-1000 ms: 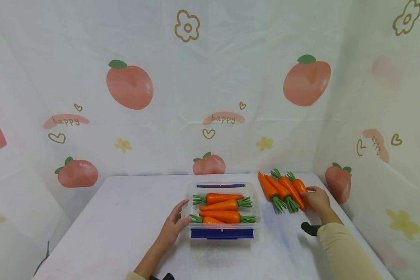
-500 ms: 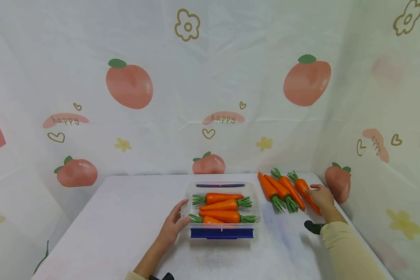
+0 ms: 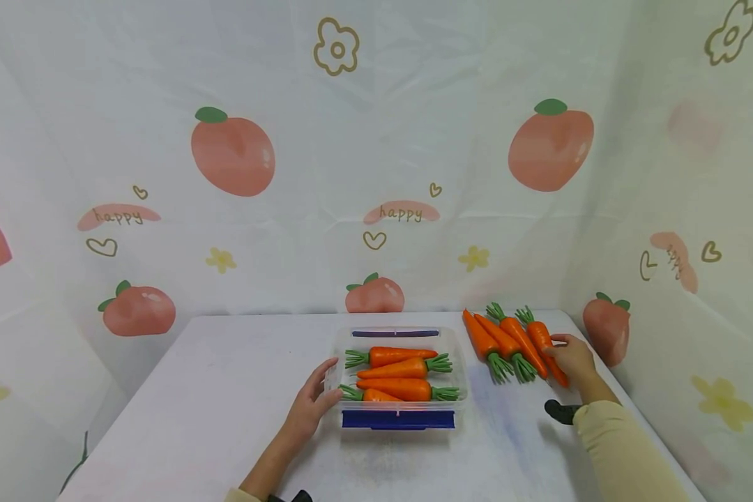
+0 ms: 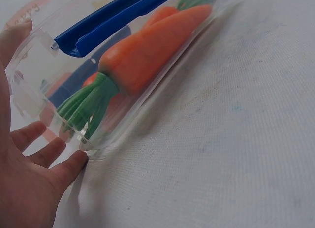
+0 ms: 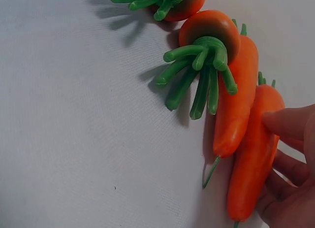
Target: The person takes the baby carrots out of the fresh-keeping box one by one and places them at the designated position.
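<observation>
My right hand (image 3: pixel 572 359) holds the rightmost orange carrot (image 5: pixel 256 149) on the table, thumb on its upper face and fingers along its right side. Its tip points toward me. Touching it on the left is another carrot (image 5: pixel 237 105), in a group of several with green stems. A clear plastic box (image 3: pixel 401 404) with blue clips stands at the middle of the table, several carrots (image 3: pixel 394 387) lying crosswise in it. My left hand (image 3: pixel 310 404) rests against the box's left end, its fingers (image 4: pixel 71 169) fairly straight and the thumb near the upper rim.
The white table (image 3: pixel 245 376) meets a fruit-print curtain (image 3: pixel 301 139) at the back and sides. Beside the right hand, the carrot group lies near the table's back right corner. A black strap piece (image 3: pixel 561 411) sticks out at the right wrist.
The rightmost carrot went right with my right hand, apart from its neighbour, then came back left beside it, ending slightly nearer me. My left hand and the box have stayed put.
</observation>
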### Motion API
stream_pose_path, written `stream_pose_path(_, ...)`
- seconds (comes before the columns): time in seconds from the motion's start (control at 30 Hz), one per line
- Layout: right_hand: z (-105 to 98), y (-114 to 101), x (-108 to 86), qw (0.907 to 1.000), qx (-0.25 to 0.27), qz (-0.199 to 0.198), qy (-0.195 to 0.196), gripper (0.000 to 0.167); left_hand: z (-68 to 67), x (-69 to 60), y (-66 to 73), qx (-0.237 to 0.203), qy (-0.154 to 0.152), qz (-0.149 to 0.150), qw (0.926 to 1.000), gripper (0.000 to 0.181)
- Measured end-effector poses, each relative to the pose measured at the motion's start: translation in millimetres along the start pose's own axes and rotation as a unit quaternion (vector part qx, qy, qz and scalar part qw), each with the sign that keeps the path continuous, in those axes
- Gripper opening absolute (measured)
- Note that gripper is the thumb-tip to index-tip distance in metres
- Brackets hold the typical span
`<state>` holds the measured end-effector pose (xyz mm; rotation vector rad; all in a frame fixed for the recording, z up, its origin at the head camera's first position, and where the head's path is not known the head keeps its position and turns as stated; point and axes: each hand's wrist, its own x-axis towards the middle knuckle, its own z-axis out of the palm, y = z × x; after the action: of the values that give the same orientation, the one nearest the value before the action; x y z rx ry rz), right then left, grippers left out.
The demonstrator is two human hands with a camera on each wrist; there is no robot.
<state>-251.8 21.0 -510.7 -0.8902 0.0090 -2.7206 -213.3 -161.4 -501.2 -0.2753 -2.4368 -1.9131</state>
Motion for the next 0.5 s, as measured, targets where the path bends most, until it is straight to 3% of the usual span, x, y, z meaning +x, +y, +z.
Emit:
stream_pose_path(0.27, -0.4, -4.8, -2.3, 0.9995, -0.021, 0.024, 0.002, 0.088, 0.6, -0.8, 0.8, -0.003, 0.001, -0.002, 1.0, 0.058)
stream_pose_path(0.5, -3.7, -1.6, -3.9, 0.9997, -0.005, 0.024, 0.004, 0.089, 0.5, -0.7, -0.5, -0.003, -0.002, 0.001, 1.0, 0.059)
